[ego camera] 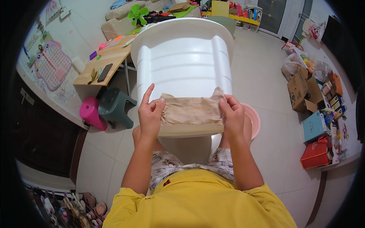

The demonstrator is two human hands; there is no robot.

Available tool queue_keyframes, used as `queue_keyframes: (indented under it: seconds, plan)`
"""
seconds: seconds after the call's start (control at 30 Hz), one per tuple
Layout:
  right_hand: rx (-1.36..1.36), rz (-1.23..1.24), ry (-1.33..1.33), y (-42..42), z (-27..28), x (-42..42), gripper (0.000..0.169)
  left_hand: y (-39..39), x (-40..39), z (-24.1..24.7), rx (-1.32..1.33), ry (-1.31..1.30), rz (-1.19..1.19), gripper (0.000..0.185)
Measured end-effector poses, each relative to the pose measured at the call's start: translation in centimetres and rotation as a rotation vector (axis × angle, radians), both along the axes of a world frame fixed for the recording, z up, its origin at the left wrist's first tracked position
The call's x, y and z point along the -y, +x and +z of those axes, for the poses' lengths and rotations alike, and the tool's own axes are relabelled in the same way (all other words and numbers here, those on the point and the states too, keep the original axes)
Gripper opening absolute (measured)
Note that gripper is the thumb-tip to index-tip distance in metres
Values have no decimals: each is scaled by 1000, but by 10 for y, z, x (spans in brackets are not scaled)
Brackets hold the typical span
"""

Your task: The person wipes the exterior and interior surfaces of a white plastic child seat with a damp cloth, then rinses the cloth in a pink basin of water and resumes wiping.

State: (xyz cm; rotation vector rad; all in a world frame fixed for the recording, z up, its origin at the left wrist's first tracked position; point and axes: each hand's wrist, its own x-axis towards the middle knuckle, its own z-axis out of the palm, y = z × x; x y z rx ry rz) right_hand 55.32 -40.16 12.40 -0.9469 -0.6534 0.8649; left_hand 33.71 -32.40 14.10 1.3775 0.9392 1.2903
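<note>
A beige cloth (191, 111) is stretched between my two hands, creased along its length. My left hand (151, 111) pinches its left end between thumb and fingers, with the index finger raised. At the opposite end, my right hand (232, 109) grips the cloth with the thumb on top. Just beyond and beneath the cloth is a large white plastic tub (182, 64), its ribbed surface facing me and a wide rim at the far end. The cloth covers part of the tub's near end. A pink plastic basin (253, 119) stands on the floor, partly hidden behind my right leg.
To the left are a wooden table (85, 77) with a phone (105, 72), a green stool (115, 105) and a pink stool (89, 111). Cardboard boxes (302, 88) and a red bag (315, 155) line the right wall. A shoe rack (71, 209) stands at the lower left.
</note>
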Motion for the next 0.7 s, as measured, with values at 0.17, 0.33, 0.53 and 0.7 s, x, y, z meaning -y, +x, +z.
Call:
queue_keyframes:
  seconds: [0.17, 0.33, 0.53, 0.7]
  plan:
    - [91, 173, 33, -18, 12, 11, 22, 13, 15, 11, 66, -127, -150, 66]
    - [146, 119, 46, -16, 1, 4, 15, 10, 4, 0, 7, -67, -70, 47]
    - [752, -217, -213, 9, -9, -4, 19, -10, -19, -17, -658, 297, 379, 17]
    - [918, -267, -337, 0, 6, 0, 27, -18, -20, -13, -820, 678, 351, 17]
